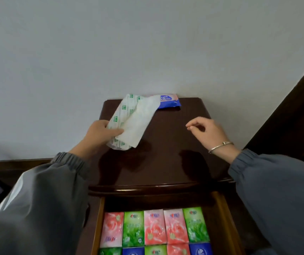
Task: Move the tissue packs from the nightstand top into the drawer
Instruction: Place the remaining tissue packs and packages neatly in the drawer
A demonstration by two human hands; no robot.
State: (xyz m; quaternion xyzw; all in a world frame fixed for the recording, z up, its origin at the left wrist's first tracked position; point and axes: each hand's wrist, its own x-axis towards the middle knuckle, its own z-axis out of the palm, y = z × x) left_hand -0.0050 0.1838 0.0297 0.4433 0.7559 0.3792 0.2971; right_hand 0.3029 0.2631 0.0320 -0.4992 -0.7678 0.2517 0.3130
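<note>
The white pack covers the left part of the blue pack behind it. The drawer is cut off by the bottom edge, with its second row of packs only partly seen. Print on all packs is too small to read

Plain pale wall; dark wood, perhaps headboard.

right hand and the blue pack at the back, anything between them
Nothing: the head view shows only bare nightstand top between the right hand and the blue pack.
</note>
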